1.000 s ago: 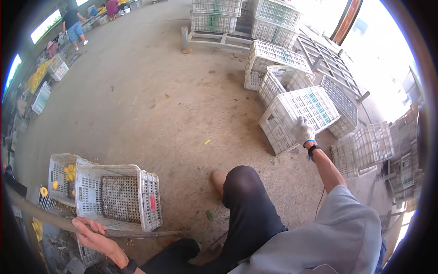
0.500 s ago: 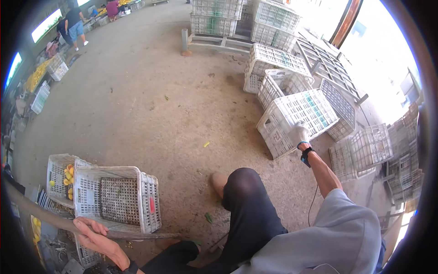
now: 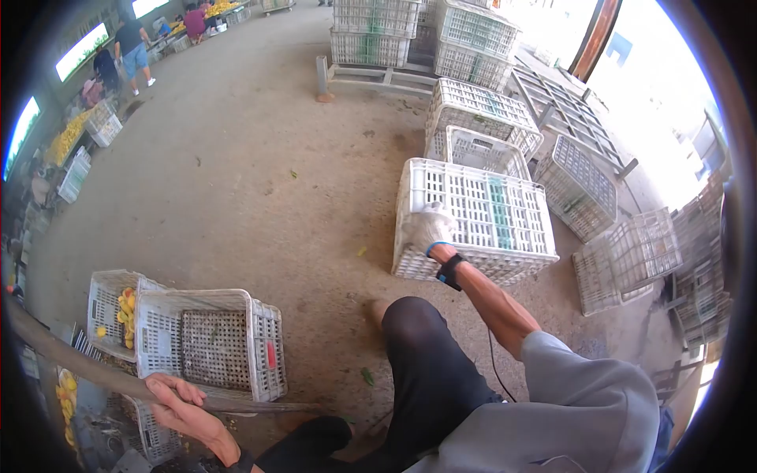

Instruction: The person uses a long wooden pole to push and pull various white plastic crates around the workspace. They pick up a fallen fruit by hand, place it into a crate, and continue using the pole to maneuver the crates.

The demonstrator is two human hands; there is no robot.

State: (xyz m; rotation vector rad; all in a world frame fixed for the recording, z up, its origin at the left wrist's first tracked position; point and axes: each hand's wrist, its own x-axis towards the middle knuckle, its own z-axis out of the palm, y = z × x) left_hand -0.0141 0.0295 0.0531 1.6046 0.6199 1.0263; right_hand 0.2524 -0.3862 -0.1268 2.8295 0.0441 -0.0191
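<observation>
Under the right hand [image 3: 430,227], in the head view, lies a white slatted crate [image 3: 481,206] with a broad grid face up and a green stripe [image 3: 500,211] beyond the fingers on their right. The hand wears a pale glove; its fingers rest on the near left part of that face, probably to steady or guide the crate, since a flat palm suits so wide a surface. Whether they spread or hook into the slots I cannot tell.

Just past these fingers stands an open crate [image 3: 485,151], close behind the first, and past that another crate [image 3: 482,106] with its slatted face up. To their right, a tilted crate [image 3: 579,185] leans outward, perhaps left loosely so it is easy to reach. Farther ahead, crates are stacked in columns [image 3: 374,33] by a low metal frame [image 3: 382,76], likely to save floor.

The bare left hand [image 3: 183,410] lies on a long bar [image 3: 87,369], its fingers bent over the top, seemingly for support; how tightly they close I cannot tell. Just beyond them sits an empty-looking crate [image 3: 270,377] with a red mark [image 3: 271,355], its mouth towards the wearer, and on its left a smaller-looking crate [image 3: 101,296] holding yellow pieces [image 3: 126,309].
</observation>
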